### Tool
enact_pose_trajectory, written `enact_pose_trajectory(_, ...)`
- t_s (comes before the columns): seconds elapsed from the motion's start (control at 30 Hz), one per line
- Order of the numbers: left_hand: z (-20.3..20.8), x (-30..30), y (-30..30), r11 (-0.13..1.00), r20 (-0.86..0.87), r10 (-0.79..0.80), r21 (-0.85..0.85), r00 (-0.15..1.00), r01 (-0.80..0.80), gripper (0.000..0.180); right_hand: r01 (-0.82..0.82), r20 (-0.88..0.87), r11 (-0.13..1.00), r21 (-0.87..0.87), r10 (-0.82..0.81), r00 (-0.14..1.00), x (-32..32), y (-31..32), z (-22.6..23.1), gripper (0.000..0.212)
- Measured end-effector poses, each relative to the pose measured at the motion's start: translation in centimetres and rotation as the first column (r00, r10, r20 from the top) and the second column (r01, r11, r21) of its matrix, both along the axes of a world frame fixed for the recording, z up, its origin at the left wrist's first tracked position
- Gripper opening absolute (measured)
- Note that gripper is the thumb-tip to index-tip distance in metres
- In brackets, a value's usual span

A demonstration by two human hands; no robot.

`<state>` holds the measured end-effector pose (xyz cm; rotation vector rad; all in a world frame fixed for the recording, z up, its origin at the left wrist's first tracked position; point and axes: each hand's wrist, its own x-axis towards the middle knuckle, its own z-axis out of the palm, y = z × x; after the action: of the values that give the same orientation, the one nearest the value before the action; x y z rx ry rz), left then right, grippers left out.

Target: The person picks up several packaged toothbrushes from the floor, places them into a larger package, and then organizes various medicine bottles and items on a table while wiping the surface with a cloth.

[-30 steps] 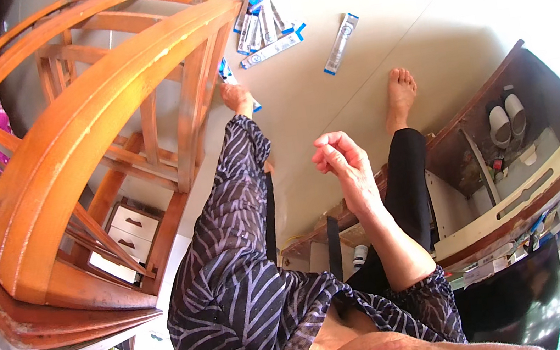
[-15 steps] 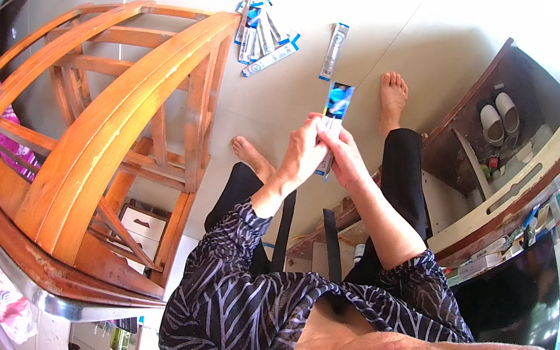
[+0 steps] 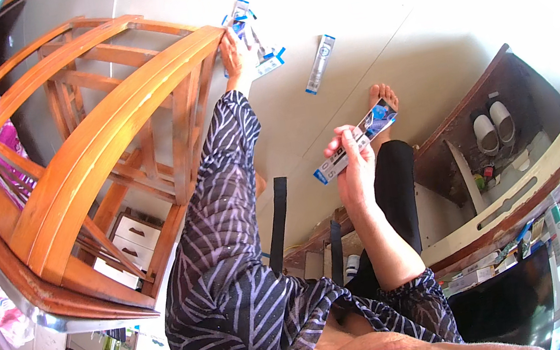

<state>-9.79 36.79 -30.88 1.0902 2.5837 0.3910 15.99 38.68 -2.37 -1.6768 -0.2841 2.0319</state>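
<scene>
The held packet (image 3: 375, 121) has a glossy face. The chair (image 3: 97, 145) is glossy, varnished wood; the floor (image 3: 309, 128) is smooth; the shirt (image 3: 216, 255) is cloth.

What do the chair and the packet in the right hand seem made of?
Chair: probably varnished wood; its orange-brown surface shows glossy highlights. Packet: perhaps plastic film or coated card, flat, smooth-looking and printed; too small to be sure.
</scene>
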Motion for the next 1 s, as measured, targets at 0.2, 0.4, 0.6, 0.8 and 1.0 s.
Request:
enact_pose_trajectory(0.2, 0.7, 3.2, 3.1, 0.922, 0.043, 0.384, -0.081, 0.923, -0.379, 0.099, 0.009, -0.012, 0.999, -0.038, -0.010, 1.000, -0.2, 0.8, 1.0, 0.015)
enact_pose_trajectory(0.4, -0.3, 4.6, 6.2, 0.728, -0.049, 0.665, -0.181, 0.745, -0.661, 0.091, 0.009, -0.042, 0.998, -0.064, -0.012, 0.999, -0.5, 1.9, 1.5, 0.015)
enact_pose_trajectory(0.6, -2.7, 4.0, 5.7, 0.745, 0.073, 0.663, -0.170, 0.745, -0.646, 0.077, 0.011, -0.035, 0.998, -0.056, -0.013, 0.999, -0.7, 2.6, 1.4, 0.016)
enact_pose_trajectory(0.8, -3.3, 1.0, 2.9, 0.810, 0.475, 0.536, -0.057, 0.697, -0.584, 0.062, -0.002, -0.029, 0.999, -0.041, 0.001, 1.000, -1.2, 2.5, 1.2, 0.015)
enact_pose_trajectory(1.0, 4.3, 1.1, 0.0, 0.824, 0.994, 0.040, 0.026, 0.104, -0.566, 0.048, -0.043, 0.007, 0.999, 0.031, 0.042, 0.999, -1.0, 2.5, -0.1, 0.014)
